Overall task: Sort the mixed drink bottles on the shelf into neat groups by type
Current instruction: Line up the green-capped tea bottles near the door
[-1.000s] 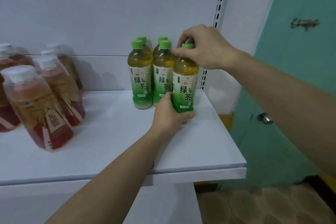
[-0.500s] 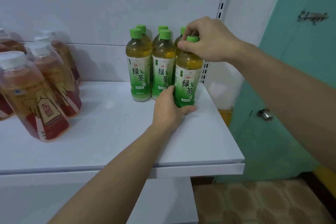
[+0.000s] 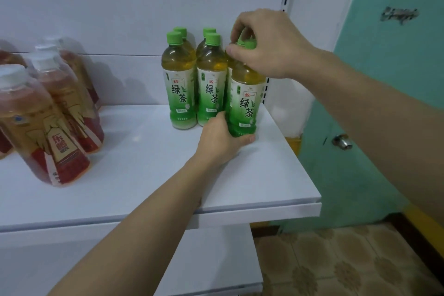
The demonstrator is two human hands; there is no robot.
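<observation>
Barely moved: left hand (image 3: 222,140) still grips the green-capped plastic green-tea bottle (image 3: 245,101) base. Right hand (image 3: 266,45) pinches its cap, at the white shelf's (image 3: 153,151) two o'clock.

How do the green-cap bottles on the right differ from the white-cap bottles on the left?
The green-cap bottles are slim, with green and white labels and yellow-green drink; the white-cap bottles look wider, with red and gold labels and reddish-brown drink. The green-cap group stands packed at the shelf back right, one bottle under the right hand and left hand grip; the white-cap group is untouched. Both are clear capped bottles.
</observation>
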